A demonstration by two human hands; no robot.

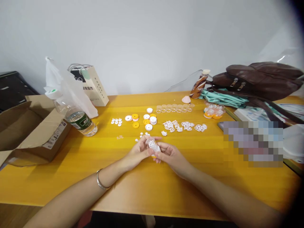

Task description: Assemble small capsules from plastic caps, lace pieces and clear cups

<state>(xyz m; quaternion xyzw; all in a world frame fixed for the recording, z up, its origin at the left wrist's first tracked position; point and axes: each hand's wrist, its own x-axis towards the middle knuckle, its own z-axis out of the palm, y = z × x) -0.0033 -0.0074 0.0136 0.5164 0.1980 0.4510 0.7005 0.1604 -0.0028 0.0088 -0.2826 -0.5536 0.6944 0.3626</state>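
Observation:
Between both hands, above the table, is a small clear plastic cup (153,145) with white pieces inside and a yellow base at its lower end. My left hand (140,151) is closed around its left side, a silver bangle on the wrist. From the right, my right hand (169,155) pinches the lower part with thumb and fingers. Just beyond lie small white round parts (142,135) and a white piece (164,133). White openwork pieces (175,125) spread to the right. Yellow and white discs (146,121) are farther back.
Clear cups (174,108) stand in rows behind; yellow-based filled cups (213,111) cluster right. At left are a cardboard box (28,136), a water bottle (82,122) and a paper bag (96,85). A drink bottle (199,85) and brown leather bag (258,80) sit back right.

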